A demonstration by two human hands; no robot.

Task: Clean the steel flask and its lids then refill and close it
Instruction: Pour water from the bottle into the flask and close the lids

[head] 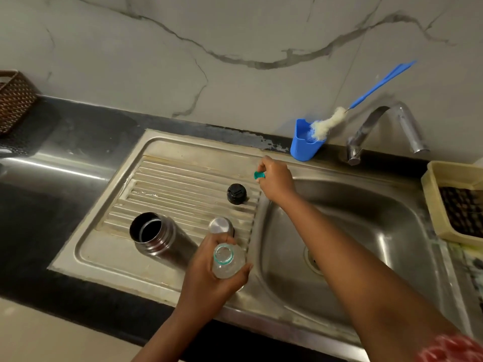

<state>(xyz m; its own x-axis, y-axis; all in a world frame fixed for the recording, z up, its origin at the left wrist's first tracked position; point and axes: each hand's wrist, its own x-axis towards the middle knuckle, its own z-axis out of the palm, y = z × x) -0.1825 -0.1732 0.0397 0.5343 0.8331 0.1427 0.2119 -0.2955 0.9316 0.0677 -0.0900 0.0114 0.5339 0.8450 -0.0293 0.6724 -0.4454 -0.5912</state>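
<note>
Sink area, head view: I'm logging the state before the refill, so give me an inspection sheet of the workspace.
Surface: steel drainboard beside the sink basin, set in a dark counter.
Job's things: steel flask open, upright on the drainboard; black lid and steel cap stand apart on the ribs.
Clutter: blue cup holding a bottle brush; cream tray at right; brown basket at left.
Hands: left hand grips an uncapped clear plastic bottle; right hand pinches a small green cap at the basin's edge.
Cables: nothing seen.
Surroundings: marble-patterned wall, tap not running.
</note>
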